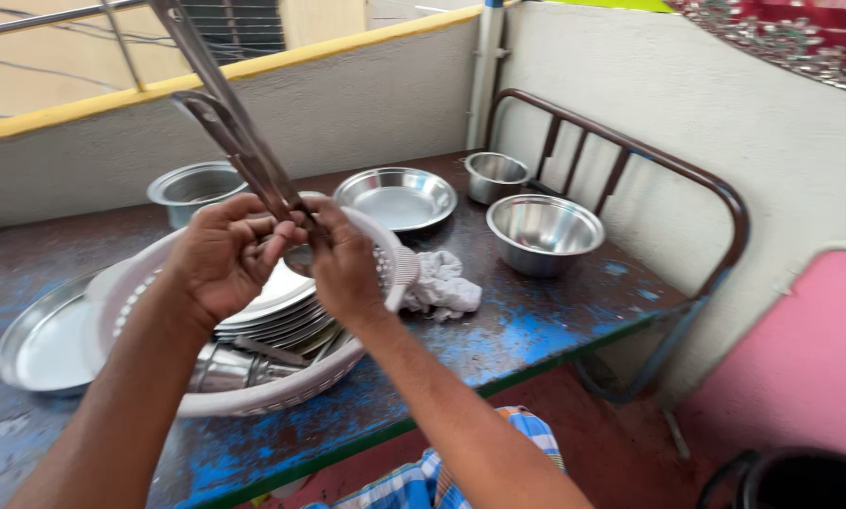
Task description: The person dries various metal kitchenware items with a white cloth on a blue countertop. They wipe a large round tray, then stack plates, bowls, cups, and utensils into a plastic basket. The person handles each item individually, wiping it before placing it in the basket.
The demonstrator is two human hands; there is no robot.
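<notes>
Head view showed the metal tongs (239, 132) held up in both our hands, above the white plastic basket (253, 396). We judged them stiff, light and likely slick: bare steel, thin flat arms, nothing that would bend or break under a firm grip. The best hold seemed to be low down on the arms, where our fingers (281, 236) already met them. Their long axis ran steeply upward and leftward from our fingers, the far ends pointing toward the top of the picture and away from us, past the railing; one arm carried on out of view, the other ended in a bent tip. The near ends lay hidden between our fingers.

Our left hand (220, 254) curled around the lower part of the tongs, fingers pressed together on the metal. Our right hand (343, 269) pinched the same part from the other side, fingertips touching those of the left.

Just below our fingers sat the basket, with a stack of steel plates (277, 306) in it. Beyond the fingers, farther along the blue worktop (536, 330), stood a shallow steel dish (396, 198), two steel bowls (543, 231) and a steel pot (195, 188). Right of the fingers lay a crumpled white cloth (442, 283), touching the basket's rim. A flat steel plate (41, 344) rested well left, beside the basket.
</notes>
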